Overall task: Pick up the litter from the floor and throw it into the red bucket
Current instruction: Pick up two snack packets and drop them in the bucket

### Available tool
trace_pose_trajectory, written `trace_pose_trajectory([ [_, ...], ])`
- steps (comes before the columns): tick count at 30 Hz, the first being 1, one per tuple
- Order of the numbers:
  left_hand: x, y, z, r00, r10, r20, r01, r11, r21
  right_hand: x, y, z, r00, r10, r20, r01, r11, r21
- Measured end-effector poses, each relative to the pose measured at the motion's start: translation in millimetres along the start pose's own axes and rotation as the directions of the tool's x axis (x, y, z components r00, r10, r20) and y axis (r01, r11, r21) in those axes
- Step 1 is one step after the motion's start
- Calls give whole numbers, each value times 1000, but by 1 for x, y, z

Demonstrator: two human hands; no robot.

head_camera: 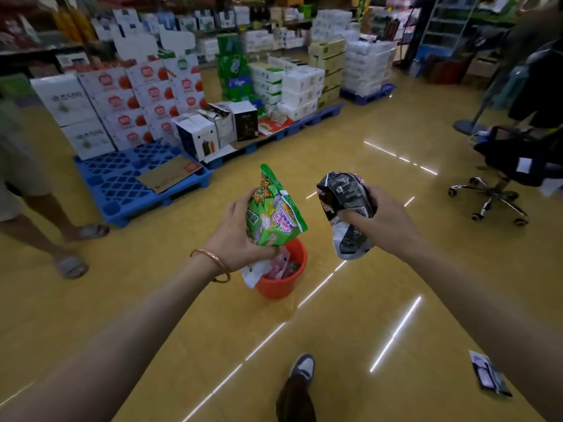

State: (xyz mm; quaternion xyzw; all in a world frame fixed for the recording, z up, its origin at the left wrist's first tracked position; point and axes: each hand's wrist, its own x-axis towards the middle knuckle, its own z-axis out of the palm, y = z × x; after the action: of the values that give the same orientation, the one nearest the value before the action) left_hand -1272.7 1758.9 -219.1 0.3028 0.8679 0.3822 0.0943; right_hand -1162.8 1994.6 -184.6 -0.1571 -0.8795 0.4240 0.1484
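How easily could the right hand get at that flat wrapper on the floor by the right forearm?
Probably not yet. The right hand is full, closed on a black wrapper held up near the red bucket. The flat wrapper lies in the open; nothing blocks it, but the hand must empty first.

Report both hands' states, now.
Left hand: closed on crinkled green snack packet.
Right hand: closed on crumpled black plastic wrapper.

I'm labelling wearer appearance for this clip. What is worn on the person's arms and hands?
Both forearms are bare, with no sleeves or gloves in view. The left hand has a thin copper-coloured bangle at its wrist. The right hand and its wrist show no jewellery or watch.
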Motion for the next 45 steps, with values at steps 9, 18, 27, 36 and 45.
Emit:
trace_pose_trajectory([
  [9,163,-36,-27,997,-73,-18,73,997,22,193,9,34,996,-45,77,41,998,48],
  [18,308,-71,-61,995,-73,-60,75,997,32,358,11,63,993,-60,103,52,996,73],
  [27,436,-135,-59,997,42,70,-45,998,46,429,51,103,990,140,20,-139,990,-20],
  [36,548,-196,-43,909,208,362,-189,978,-87,471,82,159,880,416,-229,-413,909,62],
  [45,545,-270,38,772,119,625,-117,992,-44,429,144,214,743,617,-260,-615,783,99],
])
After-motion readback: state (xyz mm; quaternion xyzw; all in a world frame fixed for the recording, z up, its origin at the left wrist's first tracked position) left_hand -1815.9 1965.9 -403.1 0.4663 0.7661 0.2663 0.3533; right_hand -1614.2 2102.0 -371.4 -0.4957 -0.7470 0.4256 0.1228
